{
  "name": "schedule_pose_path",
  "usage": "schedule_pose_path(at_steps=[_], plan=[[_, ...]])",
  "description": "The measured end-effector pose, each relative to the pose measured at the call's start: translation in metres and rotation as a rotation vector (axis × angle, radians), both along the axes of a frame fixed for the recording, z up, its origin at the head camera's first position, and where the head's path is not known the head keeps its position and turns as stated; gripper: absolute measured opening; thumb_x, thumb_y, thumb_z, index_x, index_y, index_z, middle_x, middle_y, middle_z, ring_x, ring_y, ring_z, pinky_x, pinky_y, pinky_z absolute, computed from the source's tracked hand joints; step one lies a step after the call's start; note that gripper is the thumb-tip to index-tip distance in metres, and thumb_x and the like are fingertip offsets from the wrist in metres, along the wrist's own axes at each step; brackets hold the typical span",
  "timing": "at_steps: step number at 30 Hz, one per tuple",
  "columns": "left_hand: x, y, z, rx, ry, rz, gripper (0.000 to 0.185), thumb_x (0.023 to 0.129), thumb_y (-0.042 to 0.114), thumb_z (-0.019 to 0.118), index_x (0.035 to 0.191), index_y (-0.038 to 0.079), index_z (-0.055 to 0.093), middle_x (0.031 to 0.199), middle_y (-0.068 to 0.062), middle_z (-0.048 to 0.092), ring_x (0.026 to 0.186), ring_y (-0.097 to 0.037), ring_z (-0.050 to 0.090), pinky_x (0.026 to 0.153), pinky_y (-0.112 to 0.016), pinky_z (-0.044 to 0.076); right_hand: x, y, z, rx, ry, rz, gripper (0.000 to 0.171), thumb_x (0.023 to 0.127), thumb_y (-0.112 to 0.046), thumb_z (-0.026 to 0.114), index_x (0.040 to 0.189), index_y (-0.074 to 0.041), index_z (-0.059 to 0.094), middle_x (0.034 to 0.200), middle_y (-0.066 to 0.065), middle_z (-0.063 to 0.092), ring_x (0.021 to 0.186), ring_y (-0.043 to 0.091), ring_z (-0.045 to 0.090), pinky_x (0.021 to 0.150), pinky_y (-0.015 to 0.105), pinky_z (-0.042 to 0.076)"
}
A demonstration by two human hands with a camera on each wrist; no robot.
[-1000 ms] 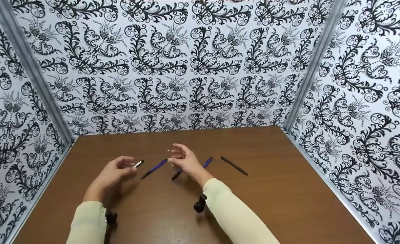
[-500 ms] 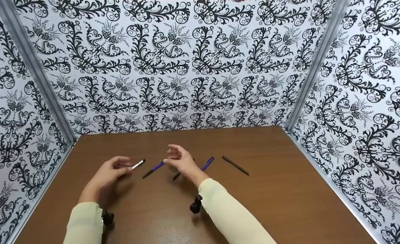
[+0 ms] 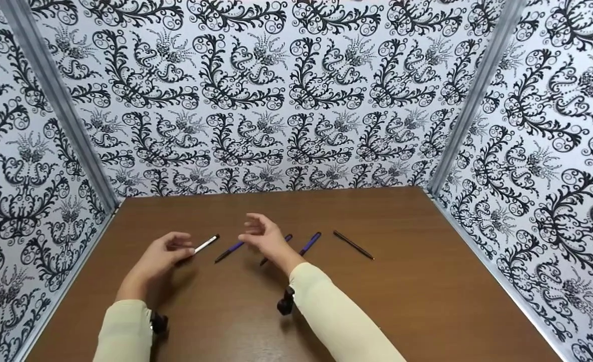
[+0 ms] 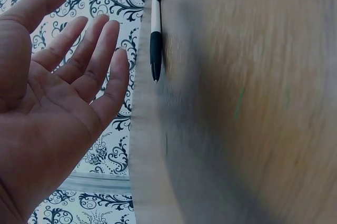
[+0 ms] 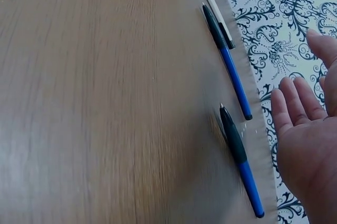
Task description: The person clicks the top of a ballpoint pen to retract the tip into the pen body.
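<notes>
My left hand (image 3: 158,256) hovers at the lower end of a white pen (image 3: 207,243) with black ends; in the left wrist view its fingers are spread, and the white pen (image 4: 156,29) lies apart from them. My right hand (image 3: 269,244) is held above the table, its fingers loosely extended and holding nothing. Past its thumb lies a blue pen (image 3: 231,249) with a black grip. Two more blue pens, one (image 3: 289,238) mostly hidden by that hand and another (image 3: 310,243) by the wrist, lie to the right. The right wrist view shows a blue pen (image 5: 242,166) beside the hand.
A black pen (image 3: 354,245) lies farther right on the brown wooden table (image 3: 427,291). Patterned black-and-white walls (image 3: 296,100) with grey metal corner posts enclose the table at the back and both sides.
My right hand has shifted left, uncovering more of the blue pens on its right. My left hand has drawn slightly left, so more of the white pen shows. The pens stay put.
</notes>
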State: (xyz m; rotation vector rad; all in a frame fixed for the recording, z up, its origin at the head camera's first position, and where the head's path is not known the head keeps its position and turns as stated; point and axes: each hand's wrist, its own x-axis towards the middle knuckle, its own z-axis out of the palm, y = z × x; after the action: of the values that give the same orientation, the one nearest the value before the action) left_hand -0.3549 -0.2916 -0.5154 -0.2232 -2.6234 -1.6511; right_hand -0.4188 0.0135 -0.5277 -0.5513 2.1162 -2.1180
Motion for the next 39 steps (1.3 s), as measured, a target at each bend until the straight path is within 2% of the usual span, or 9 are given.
schedule_pose_path(at_steps=[8,17,23,25,33,39], plan=[[0.001,0.000,-0.001,-0.032,0.020,0.013,0.049,0.101,0.010,0.080,0.143,-0.011,0.061,0.135,-0.032,0.069,0.119,-0.035,0.069,0.089,-0.022,0.055,-0.002,-0.009,0.003,0.084,0.041,-0.038,0.058,0.097,-0.009,0.086,0.151,-0.008,0.063,0.135,0.011,0.071,0.123,0.028,0.070,0.090,0.033,0.061],[0.001,-0.002,-0.002,-0.029,0.013,0.024,0.048,0.102,0.008,0.079,0.142,-0.011,0.061,0.135,-0.031,0.069,0.120,-0.035,0.068,0.089,-0.021,0.054,-0.008,-0.010,0.004,0.112,0.071,-0.072,0.058,0.096,-0.008,0.087,0.149,-0.006,0.064,0.132,0.012,0.073,0.119,0.030,0.072,0.098,0.035,0.061],[0.000,-0.003,-0.004,-0.055,0.022,0.018,0.050,0.103,0.010,0.079,0.144,-0.011,0.060,0.135,-0.030,0.069,0.123,-0.041,0.067,0.088,-0.022,0.054,-0.010,-0.013,0.003,0.105,0.048,-0.065,0.058,0.096,-0.009,0.087,0.150,-0.008,0.065,0.133,0.011,0.073,0.118,0.026,0.072,0.090,0.032,0.061],[0.000,-0.004,-0.005,-0.081,0.028,0.012,0.049,0.103,0.010,0.078,0.144,-0.011,0.060,0.134,-0.030,0.069,0.122,-0.041,0.067,0.089,-0.024,0.054,-0.010,-0.015,0.004,0.100,0.047,-0.062,0.058,0.096,-0.009,0.086,0.150,-0.008,0.065,0.133,0.010,0.073,0.118,0.025,0.071,0.087,0.032,0.061],[0.001,0.000,-0.009,-0.165,0.028,0.023,0.042,0.102,0.006,0.077,0.139,-0.011,0.063,0.128,-0.028,0.070,0.116,-0.039,0.068,0.095,-0.042,0.056,-0.010,-0.029,0.004,0.054,0.052,-0.034,0.058,0.095,-0.002,0.085,0.149,-0.005,0.065,0.131,0.012,0.073,0.117,0.028,0.071,0.091,0.034,0.062],[-0.002,0.005,-0.008,-0.230,0.011,0.030,0.041,0.101,0.006,0.078,0.137,-0.009,0.064,0.122,-0.025,0.072,0.112,-0.039,0.068,0.094,-0.051,0.056,-0.012,-0.037,-0.002,0.043,0.036,-0.037,0.058,0.095,-0.002,0.085,0.149,-0.005,0.064,0.133,0.012,0.073,0.117,0.027,0.071,0.091,0.033,0.062]])
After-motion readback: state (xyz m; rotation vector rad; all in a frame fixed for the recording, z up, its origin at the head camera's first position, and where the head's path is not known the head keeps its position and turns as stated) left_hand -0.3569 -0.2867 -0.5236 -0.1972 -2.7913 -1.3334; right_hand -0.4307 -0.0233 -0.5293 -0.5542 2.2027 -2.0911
